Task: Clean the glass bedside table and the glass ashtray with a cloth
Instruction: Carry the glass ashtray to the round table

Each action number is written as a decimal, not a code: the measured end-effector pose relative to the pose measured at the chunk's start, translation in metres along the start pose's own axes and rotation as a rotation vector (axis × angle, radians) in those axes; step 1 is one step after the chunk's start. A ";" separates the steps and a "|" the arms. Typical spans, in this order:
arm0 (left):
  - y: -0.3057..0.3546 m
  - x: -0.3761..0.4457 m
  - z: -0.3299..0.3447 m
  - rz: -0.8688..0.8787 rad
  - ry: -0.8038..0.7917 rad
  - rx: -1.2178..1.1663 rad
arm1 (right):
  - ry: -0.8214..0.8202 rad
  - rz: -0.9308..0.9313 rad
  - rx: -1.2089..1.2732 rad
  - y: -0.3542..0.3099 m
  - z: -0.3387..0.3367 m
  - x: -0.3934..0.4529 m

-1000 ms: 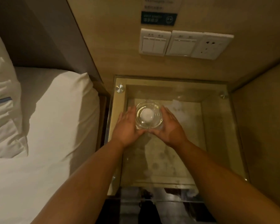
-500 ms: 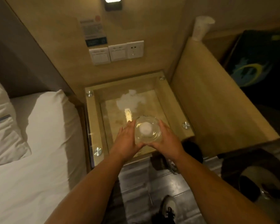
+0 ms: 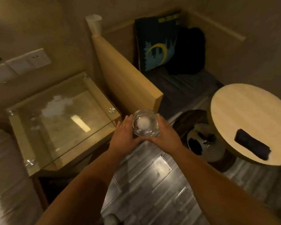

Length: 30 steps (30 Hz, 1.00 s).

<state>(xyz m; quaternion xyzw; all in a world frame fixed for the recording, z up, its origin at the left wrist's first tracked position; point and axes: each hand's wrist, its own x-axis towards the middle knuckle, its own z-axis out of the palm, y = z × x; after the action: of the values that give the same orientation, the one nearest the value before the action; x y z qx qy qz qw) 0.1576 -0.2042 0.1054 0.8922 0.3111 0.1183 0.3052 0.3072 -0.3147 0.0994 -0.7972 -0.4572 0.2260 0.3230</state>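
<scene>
The round clear glass ashtray, pale white in its middle, is held in the air between both hands. My left hand cups its left side and my right hand cups its right side. It hangs past the right front corner of the glass bedside table, over the floor. The table's glass top carries a whitish smear near its back and several small marks. A dark folded cloth lies on the round wooden table at the right.
A wooden partition stands between the bedside table and a dark bench with a cushion. The round wooden table is at right, a bin beneath it. White bedding is at left. Wall switches sit behind the table.
Both hands lifted the ashtray off the glass top and carried it right, past the table's front corner. The view swung right, bringing the bench and the round table in.
</scene>
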 end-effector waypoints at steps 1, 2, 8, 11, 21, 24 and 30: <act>0.023 0.004 0.014 0.013 -0.014 0.007 | 0.018 0.023 -0.020 0.017 -0.018 -0.010; 0.046 0.008 0.028 0.025 -0.021 0.006 | 0.030 0.045 -0.033 0.035 -0.037 -0.020; 0.161 0.040 0.117 0.117 -0.124 -0.020 | 0.217 0.020 -0.068 0.121 -0.148 -0.074; 0.205 0.057 0.158 0.118 -0.167 -0.052 | 0.220 0.090 -0.109 0.165 -0.190 -0.092; 0.293 0.143 0.255 0.271 -0.317 -0.040 | 0.280 0.332 -0.160 0.284 -0.269 -0.094; 0.305 0.177 0.281 0.303 -0.372 -0.023 | 0.308 0.384 -0.139 0.313 -0.282 -0.080; 0.313 0.238 0.342 0.392 -0.469 0.003 | 0.369 0.497 -0.092 0.373 -0.288 -0.056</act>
<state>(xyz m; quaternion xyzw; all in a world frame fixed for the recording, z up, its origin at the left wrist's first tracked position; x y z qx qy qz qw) 0.6316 -0.4102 0.0350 0.9386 0.0544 -0.0348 0.3388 0.6871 -0.5923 0.0323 -0.9259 -0.1916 0.1289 0.2989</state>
